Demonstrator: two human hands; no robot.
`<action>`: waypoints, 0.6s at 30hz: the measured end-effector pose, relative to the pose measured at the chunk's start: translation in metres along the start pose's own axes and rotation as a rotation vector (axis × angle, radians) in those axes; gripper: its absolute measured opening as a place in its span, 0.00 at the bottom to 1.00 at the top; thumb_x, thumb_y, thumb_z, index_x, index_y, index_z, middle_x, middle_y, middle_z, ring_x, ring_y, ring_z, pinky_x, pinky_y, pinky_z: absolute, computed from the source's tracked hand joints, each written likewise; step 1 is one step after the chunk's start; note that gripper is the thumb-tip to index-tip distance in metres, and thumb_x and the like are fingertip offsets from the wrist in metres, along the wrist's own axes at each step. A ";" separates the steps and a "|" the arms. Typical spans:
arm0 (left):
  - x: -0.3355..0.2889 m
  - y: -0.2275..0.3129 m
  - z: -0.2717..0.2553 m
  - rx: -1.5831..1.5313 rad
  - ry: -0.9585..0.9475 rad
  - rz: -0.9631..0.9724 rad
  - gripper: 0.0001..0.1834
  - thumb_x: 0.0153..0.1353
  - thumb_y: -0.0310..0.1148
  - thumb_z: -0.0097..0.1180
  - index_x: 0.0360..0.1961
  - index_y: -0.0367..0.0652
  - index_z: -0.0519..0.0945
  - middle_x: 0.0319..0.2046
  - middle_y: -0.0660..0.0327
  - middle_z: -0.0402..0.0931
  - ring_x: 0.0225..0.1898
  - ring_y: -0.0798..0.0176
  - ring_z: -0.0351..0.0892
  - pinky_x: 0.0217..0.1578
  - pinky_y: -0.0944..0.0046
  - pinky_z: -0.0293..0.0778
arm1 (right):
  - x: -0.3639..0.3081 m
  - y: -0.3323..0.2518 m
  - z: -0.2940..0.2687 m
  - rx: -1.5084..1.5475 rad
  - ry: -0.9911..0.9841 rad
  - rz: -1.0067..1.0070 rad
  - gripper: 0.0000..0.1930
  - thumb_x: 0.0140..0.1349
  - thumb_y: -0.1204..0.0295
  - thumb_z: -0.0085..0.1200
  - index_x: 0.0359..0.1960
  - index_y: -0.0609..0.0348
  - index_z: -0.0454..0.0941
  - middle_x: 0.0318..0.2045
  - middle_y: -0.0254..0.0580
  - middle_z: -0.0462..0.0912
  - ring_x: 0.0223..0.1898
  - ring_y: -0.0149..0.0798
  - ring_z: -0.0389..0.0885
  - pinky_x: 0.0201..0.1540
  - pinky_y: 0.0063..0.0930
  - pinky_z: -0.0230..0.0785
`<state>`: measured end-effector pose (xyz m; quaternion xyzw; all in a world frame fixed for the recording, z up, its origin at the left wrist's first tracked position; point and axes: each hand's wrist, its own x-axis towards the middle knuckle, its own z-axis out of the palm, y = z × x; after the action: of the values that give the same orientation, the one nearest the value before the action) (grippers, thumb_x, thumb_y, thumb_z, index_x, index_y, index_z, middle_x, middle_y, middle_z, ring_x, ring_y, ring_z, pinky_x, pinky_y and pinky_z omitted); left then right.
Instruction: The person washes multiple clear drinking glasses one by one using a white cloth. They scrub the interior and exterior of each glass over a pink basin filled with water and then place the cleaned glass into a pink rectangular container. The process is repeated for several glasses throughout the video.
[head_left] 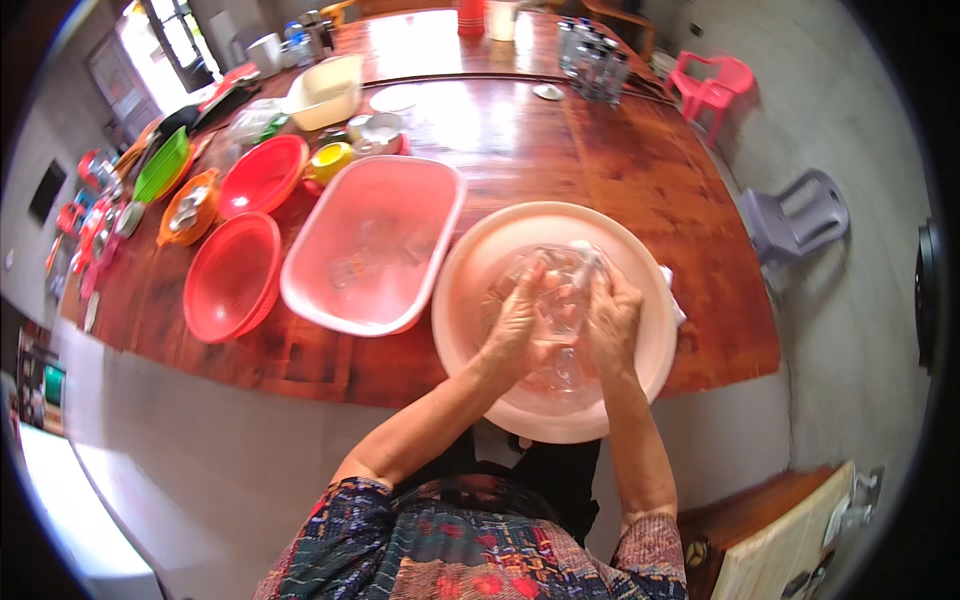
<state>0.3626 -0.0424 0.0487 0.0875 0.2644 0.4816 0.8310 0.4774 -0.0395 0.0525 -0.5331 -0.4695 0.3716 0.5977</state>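
Note:
Over a large round pale-pink basin, I hold a clear glass between both hands. My left hand is closed round its left side. My right hand grips the other side, with something small and white, perhaps foam or a sponge, at its fingertips. More clear glassware lies in the basin below, its shapes blurred. To the left stands a rectangular pink tub with several clear pieces at its bottom.
Red baskets, an orange colander, a green basket and a cream tub crowd the table's left. Glass bottles stand far right. A white cloth lies beside the basin; a grey chair stands past the table.

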 end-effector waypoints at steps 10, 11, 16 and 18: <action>0.012 0.025 -0.022 0.215 0.154 0.321 0.30 0.57 0.61 0.50 0.51 0.50 0.67 0.33 0.61 0.75 0.28 0.66 0.76 0.32 0.64 0.74 | -0.075 -0.002 -0.010 -0.657 -0.666 -0.002 0.16 0.57 0.78 0.49 0.48 0.62 0.76 0.37 0.52 0.82 0.40 0.42 0.82 0.44 0.31 0.70; 0.016 0.026 -0.025 0.221 0.146 0.322 0.30 0.57 0.61 0.49 0.52 0.50 0.66 0.32 0.61 0.75 0.28 0.65 0.76 0.32 0.63 0.74 | -0.073 0.003 -0.005 -0.660 -0.763 -0.087 0.17 0.57 0.77 0.49 0.50 0.60 0.74 0.39 0.54 0.80 0.41 0.47 0.80 0.46 0.35 0.70; 0.004 0.035 -0.014 0.356 0.167 0.208 0.38 0.52 0.54 0.61 0.56 0.42 0.62 0.47 0.55 0.68 0.45 0.61 0.72 0.40 0.57 0.73 | -0.059 0.033 0.015 -0.667 -1.084 -0.363 0.19 0.57 0.73 0.45 0.53 0.56 0.69 0.48 0.61 0.73 0.47 0.59 0.74 0.50 0.44 0.67; 0.010 0.036 -0.021 0.341 0.104 0.205 0.40 0.48 0.53 0.64 0.56 0.40 0.63 0.52 0.55 0.64 0.47 0.61 0.70 0.41 0.57 0.73 | -0.058 0.076 0.002 -0.874 -1.138 -0.187 0.15 0.57 0.73 0.44 0.47 0.58 0.72 0.44 0.59 0.75 0.46 0.58 0.75 0.49 0.44 0.68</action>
<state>0.3282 -0.0175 0.0418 0.2285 0.3745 0.5159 0.7358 0.4640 -0.0817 -0.0316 -0.4049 -0.8573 0.3172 0.0221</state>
